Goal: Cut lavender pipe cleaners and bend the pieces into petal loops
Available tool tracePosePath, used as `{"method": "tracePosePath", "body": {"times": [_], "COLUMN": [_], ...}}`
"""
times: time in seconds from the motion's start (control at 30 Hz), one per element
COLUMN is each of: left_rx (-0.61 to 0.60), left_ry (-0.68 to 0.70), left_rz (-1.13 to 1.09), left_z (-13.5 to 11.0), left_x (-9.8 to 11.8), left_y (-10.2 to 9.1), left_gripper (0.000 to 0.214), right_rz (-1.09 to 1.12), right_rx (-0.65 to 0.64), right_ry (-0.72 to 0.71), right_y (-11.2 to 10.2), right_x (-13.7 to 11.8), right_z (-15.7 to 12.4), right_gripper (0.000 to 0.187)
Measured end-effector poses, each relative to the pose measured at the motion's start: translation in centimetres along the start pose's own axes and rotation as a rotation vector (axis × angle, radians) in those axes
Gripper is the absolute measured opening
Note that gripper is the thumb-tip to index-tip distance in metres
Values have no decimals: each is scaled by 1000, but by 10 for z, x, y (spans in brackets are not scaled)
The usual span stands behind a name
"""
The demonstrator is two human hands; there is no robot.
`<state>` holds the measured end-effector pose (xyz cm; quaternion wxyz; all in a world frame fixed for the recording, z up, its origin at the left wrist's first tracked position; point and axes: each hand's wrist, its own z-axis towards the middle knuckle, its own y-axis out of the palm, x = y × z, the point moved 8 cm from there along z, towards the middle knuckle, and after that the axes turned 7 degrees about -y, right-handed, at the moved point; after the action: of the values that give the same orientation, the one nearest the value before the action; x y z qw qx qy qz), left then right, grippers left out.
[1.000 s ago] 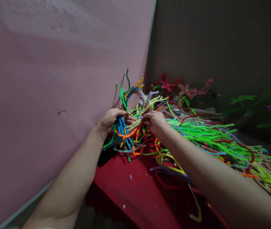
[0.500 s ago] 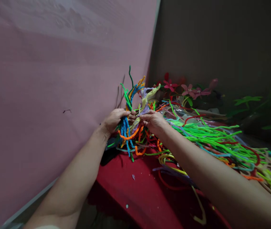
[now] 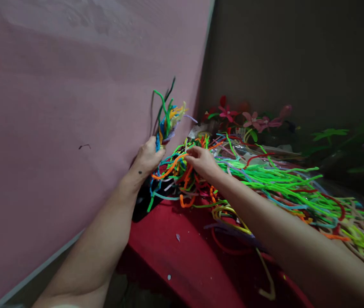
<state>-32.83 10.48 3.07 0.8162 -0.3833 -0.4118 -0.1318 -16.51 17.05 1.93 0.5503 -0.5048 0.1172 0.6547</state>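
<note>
My left hand [image 3: 147,157] is closed around a bundle of pipe cleaners [image 3: 168,115] in blue, green, orange, yellow and lilac, held upright close to the pink wall. Their lower ends hang below my fist. My right hand [image 3: 201,160] reaches into the loose pile of pipe cleaners [image 3: 265,179] on the red table [image 3: 182,261], fingertips pinching an orange pipe cleaner [image 3: 172,167] that curves toward my left hand.
A pink wall [image 3: 73,107] stands close on the left, and a dark wall fills the back. Pink and red craft flowers [image 3: 249,120] with green leaves line the table's far edge. A dark object [image 3: 140,205] lies at the table's left corner.
My left hand lifted the bundle and swung it left toward the wall. My right hand let go of the pale yellow and lilac strands and dropped to the pile, taking an orange strand.
</note>
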Motion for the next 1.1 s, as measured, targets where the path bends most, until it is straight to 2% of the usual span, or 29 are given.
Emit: {"method": "tracePosePath", "body": {"times": [0.1,0.2,0.27,0.33,0.43,0.53,0.67,0.83,0.97,1.1], "left_rx": [-28,-53,-43,-30,-128,-216,-231,-313,-387,-465], "left_ry": [-8,32,85,157,212,128,-17,-180,-286,-396], "left_rz": [50,82,100,110,124,148,152,42,-152,-343], "left_z": [11,10,3,-6,-18,-17,-1,16,16,11], "left_x": [-14,-12,0,18,40,40,19,-2,-10,-15], "left_y": [18,33,34,31,42,65,81,68,56,58], "left_gripper": [33,49,53,46,28,14,19,14,9,12], "right_rz": [-121,-256,-451,-578,-642,-679,-685,-651,-649,-646], "right_rx": [-150,-251,-307,-327,-319,-332,-341,-354,-363,-367], "right_ry": [-71,-155,-234,-266,-263,-282,-281,-306,-305,-305], "right_y": [3,5,8,9,8,9,8,7,7,8], "right_x": [5,4,2,1,2,0,1,1,0,0], "right_z": [-19,-40,-51,-57,-58,-59,-62,-65,-65,-65], "right_gripper": [14,14,18,21,21,21,25,29,29,30]}}
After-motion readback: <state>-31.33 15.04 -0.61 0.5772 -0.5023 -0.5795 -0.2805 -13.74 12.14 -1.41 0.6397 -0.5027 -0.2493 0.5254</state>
